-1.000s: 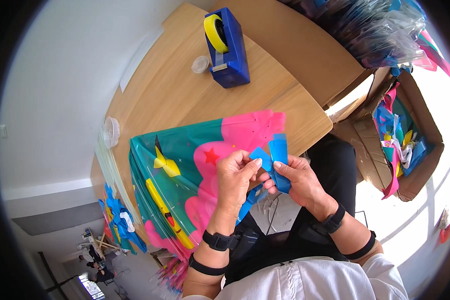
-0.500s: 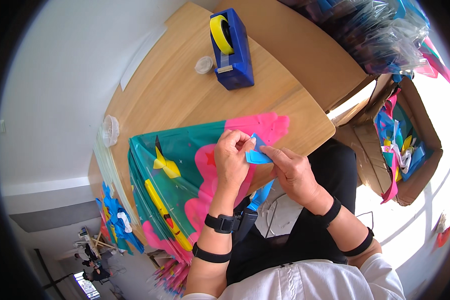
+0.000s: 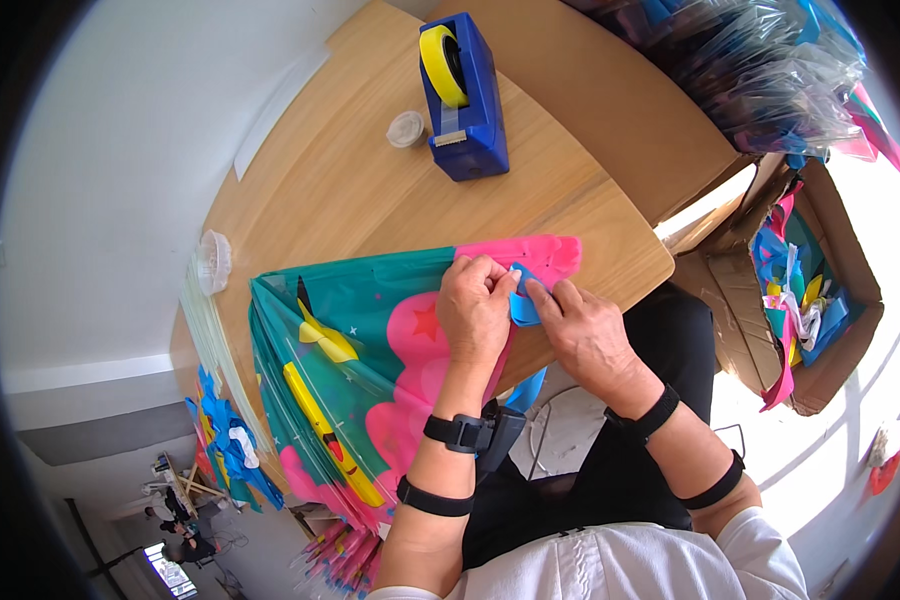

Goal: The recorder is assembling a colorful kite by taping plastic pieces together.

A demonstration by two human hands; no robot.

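Note:
A small folded blue strip (image 3: 522, 311) of thin material is pinched between my two hands over the pink corner of a printed sheet. My left hand (image 3: 477, 308) has thumb and forefinger closed at its upper left end. The thumb and fingers of my right hand (image 3: 588, 338) press on its right side. Beneath lies the thin green and pink sheet (image 3: 395, 285), with yellow figures on it, gathered in folds toward the lower left. Below the table edge hangs a blue length of similar material (image 3: 526, 388); whether it joins the strip is hidden.
A blue tape dispenser (image 3: 480, 110) with a yellow roll and a small clear cup (image 3: 406, 129) stand farther back on the wooden table (image 3: 370, 200). At right, an open cardboard box (image 3: 715, 290) holds coloured scraps. Clear plastic bags (image 3: 760, 80) are heaped beyond; blue scraps (image 3: 228, 425) hang at left.
Both hands have shifted slightly right with the blue strip, closer to the sheet's pink corner. My right fingers now cover more of the strip. The blue length below the table shows less.

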